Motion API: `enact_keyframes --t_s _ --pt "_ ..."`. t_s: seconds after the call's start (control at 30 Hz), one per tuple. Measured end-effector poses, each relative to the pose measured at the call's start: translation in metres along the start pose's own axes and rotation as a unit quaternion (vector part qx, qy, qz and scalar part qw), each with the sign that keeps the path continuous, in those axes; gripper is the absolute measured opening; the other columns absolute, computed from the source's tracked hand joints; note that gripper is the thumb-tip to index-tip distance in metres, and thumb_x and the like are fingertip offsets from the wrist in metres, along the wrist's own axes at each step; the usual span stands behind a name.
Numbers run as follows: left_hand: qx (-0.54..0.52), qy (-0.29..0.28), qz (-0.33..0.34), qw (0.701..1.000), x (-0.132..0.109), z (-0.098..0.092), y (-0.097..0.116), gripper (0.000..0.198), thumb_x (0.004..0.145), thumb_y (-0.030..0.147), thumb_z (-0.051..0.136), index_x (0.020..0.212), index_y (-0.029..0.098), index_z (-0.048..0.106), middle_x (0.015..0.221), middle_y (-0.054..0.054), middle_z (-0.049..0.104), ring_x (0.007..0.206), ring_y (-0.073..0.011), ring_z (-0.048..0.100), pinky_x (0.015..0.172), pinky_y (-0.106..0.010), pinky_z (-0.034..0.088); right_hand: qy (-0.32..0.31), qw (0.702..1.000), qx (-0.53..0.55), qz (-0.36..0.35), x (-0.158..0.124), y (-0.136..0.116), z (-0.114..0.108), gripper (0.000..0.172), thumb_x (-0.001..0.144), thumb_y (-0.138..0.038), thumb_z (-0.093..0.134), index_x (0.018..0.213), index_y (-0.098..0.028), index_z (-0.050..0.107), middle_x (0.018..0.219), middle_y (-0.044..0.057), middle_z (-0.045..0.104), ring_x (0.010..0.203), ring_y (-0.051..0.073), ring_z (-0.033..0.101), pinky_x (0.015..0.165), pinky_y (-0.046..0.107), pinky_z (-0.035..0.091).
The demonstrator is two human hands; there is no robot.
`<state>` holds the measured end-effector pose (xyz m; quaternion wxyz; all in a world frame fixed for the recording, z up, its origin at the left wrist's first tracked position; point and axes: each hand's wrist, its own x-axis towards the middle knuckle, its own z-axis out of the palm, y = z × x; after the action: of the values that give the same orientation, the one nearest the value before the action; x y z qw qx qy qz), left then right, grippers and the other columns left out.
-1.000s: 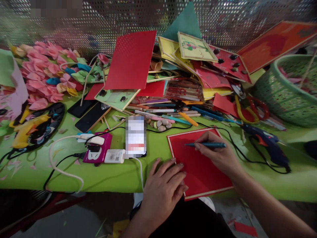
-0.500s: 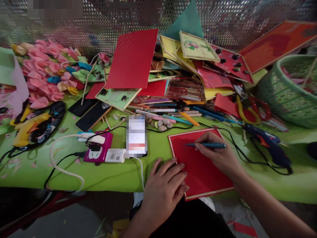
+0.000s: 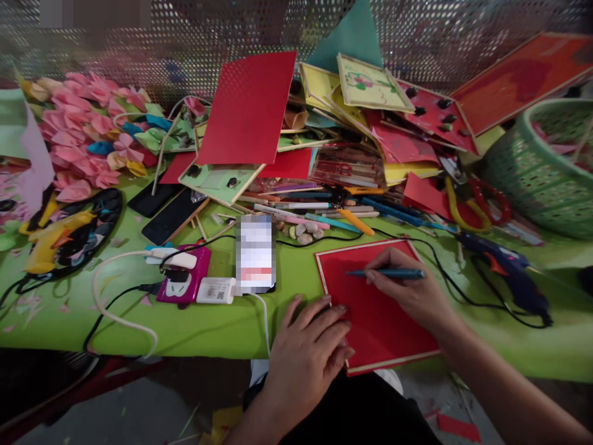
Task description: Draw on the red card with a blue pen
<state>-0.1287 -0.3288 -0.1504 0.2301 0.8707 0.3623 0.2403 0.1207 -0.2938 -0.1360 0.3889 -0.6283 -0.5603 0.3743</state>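
Note:
A red card (image 3: 384, 327) edged with pale thin sticks lies on the green table in front of me, its lower edge at the table's front. My right hand (image 3: 402, 283) is closed around a blue pen (image 3: 401, 272), and the pen's tip points left over the upper part of the card. Whether the tip touches the card I cannot tell. My left hand (image 3: 308, 346) rests flat with its fingers stretched out across the card's left edge, holding nothing.
A phone (image 3: 256, 253) and a magenta power strip (image 3: 194, 272) with cables lie to the left. Pens, pebbles (image 3: 303, 233) and framed cards pile up behind. On the right are a blue glue gun (image 3: 509, 266), scissors (image 3: 467, 207) and a green basket (image 3: 546, 179).
The view has shifted very slightly. Both hands, the pen and the card keep practically the same places.

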Motion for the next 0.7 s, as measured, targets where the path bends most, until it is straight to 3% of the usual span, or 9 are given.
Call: enact_keyframes --t_s 0.4,0.7 --pt "0.008 0.001 -0.003 1.000 -0.0011 0.0022 -0.0003 0.024 0.102 0.037 0.059 0.123 0.030 0.069 0.137 0.005 0.071 0.136 -0.0167 0.055 0.125 -0.043 0.025 -0.012 1.000 0.004 -0.003 0.0000 -0.0063 0.0008 0.016 0.088 -0.038 0.072 0.082 -0.024 0.068 0.073 0.001 0.067 0.067 0.018 0.059 0.063 0.030 0.045" --pt "0.027 -0.030 0.013 0.999 0.0028 -0.0055 -0.0006 0.026 0.102 0.031 0.058 0.126 0.028 0.068 0.140 0.003 0.069 0.135 -0.0196 0.056 0.123 -0.045 0.026 0.077 0.997 0.011 0.014 0.0017 -0.0015 -0.0068 0.018 0.085 -0.038 0.073 0.075 -0.026 0.064 0.067 -0.001 0.063 0.062 0.017 0.053 0.060 0.032 0.041"
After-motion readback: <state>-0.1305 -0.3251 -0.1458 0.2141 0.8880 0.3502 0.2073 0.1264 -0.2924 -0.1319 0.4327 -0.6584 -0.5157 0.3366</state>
